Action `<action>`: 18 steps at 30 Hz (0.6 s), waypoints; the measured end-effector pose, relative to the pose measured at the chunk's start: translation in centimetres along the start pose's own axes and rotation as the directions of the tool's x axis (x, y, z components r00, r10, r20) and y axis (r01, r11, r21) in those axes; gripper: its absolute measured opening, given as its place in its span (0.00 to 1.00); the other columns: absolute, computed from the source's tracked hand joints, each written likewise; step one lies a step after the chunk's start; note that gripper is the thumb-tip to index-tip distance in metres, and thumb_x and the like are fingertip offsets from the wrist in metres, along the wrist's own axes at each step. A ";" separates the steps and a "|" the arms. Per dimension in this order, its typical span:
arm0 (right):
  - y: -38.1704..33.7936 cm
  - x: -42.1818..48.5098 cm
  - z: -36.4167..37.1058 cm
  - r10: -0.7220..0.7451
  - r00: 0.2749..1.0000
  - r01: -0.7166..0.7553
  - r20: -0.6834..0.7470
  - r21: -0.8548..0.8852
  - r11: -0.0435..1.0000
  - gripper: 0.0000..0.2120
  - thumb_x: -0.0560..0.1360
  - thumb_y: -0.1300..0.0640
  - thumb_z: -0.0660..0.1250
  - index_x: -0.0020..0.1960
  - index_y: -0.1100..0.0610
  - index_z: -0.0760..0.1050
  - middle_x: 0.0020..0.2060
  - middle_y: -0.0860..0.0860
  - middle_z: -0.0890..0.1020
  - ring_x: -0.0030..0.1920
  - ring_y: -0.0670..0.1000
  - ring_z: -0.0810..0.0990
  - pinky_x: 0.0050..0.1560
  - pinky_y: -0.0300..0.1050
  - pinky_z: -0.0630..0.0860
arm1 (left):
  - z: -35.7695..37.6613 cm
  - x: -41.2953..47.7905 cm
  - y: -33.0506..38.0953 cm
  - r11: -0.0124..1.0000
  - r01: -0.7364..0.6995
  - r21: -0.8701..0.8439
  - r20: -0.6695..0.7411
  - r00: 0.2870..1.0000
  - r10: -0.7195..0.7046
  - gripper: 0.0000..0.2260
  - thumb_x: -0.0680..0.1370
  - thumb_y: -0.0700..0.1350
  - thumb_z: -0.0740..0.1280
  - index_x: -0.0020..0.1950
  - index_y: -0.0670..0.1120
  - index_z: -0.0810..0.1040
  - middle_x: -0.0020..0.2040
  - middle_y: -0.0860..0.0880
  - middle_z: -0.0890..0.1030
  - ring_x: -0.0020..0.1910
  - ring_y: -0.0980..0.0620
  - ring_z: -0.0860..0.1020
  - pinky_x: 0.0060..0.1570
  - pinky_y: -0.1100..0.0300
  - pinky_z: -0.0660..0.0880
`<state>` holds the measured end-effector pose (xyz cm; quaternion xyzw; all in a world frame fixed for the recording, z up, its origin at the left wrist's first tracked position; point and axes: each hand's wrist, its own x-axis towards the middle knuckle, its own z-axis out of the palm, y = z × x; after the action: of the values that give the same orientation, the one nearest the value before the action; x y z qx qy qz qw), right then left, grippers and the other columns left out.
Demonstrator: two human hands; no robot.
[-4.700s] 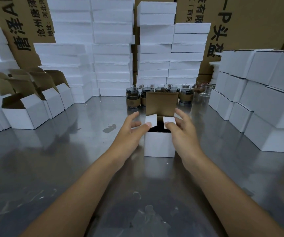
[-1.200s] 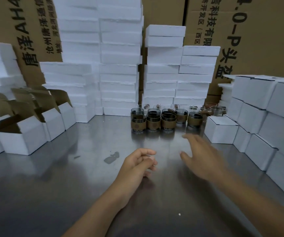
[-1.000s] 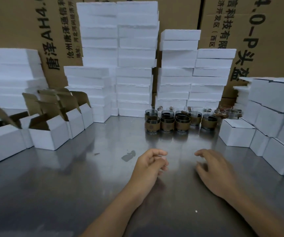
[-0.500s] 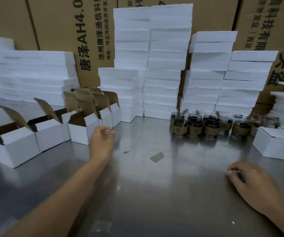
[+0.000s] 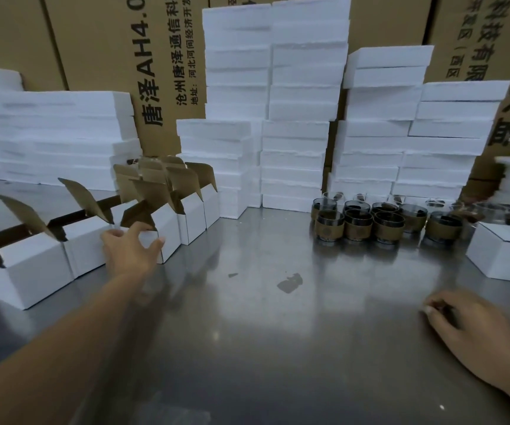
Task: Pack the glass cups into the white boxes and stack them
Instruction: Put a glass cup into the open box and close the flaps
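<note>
Several glass cups (image 5: 370, 222) with brown sleeves stand in a cluster at the back of the steel table (image 5: 262, 332). A row of open white boxes (image 5: 29, 268) with raised brown flaps runs along the left. My left hand (image 5: 131, 250) is stretched out to one of them, an open box (image 5: 169, 234). Its fingers are spread, fingertips at the box's top edge and thumb against its front. My right hand (image 5: 474, 329) rests on the table at the lower right, fingers loosely curled, holding nothing. A closed white box (image 5: 505, 253) sits on the table at the right, beside the cups.
Tall stacks of white foam slabs (image 5: 302, 118) line the back and the left (image 5: 51, 139). Brown cartons (image 5: 109, 56) with printed text stand behind them. A small dark smear (image 5: 290, 282) marks the table's middle.
The closed box went from between my hands to the right side. My left hand has reached out left to an open box. My right hand has drawn back onto the table. The view has turned left.
</note>
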<state>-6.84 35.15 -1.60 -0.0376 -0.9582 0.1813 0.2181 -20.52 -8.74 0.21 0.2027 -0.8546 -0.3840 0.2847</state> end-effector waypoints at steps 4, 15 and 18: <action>0.2 0.1 0.0 -0.011 1.000 0.011 0.006 -0.007 1.000 0.07 0.72 0.61 0.69 0.40 0.50 0.76 0.37 0.48 0.77 0.40 0.52 0.74 0.39 0.48 0.68 | 0.0 -0.7 0.2 0.996 -0.084 0.019 -0.067 0.994 0.085 0.12 0.74 0.48 0.70 0.56 0.48 0.77 0.68 0.43 0.61 0.66 0.40 0.64 0.63 0.48 0.67; 0.1 0.1 -0.1 -0.033 0.999 0.033 0.017 0.021 0.999 0.05 0.75 0.60 0.66 0.42 0.51 0.75 0.38 0.49 0.77 0.42 0.52 0.73 0.41 0.45 0.66 | 2.4 -11.0 10.4 0.850 -0.472 -0.234 0.013 0.873 0.488 0.09 0.73 0.50 0.71 0.52 0.53 0.78 0.63 0.47 0.65 0.64 0.47 0.64 0.58 0.61 0.61; 0.0 0.1 -0.1 -0.040 0.999 0.039 0.011 0.038 0.998 0.05 0.74 0.61 0.66 0.42 0.53 0.75 0.37 0.50 0.76 0.41 0.51 0.71 0.40 0.43 0.62 | 4.7 -15.8 12.9 0.810 -0.499 -0.309 0.068 0.838 0.542 0.07 0.74 0.50 0.70 0.51 0.54 0.77 0.61 0.48 0.66 0.63 0.49 0.63 0.57 0.60 0.63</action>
<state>-6.90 35.21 -1.45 -0.0134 -0.9564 0.1954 0.2169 -13.21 10.75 2.39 -0.1118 -0.8337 -0.4220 0.3383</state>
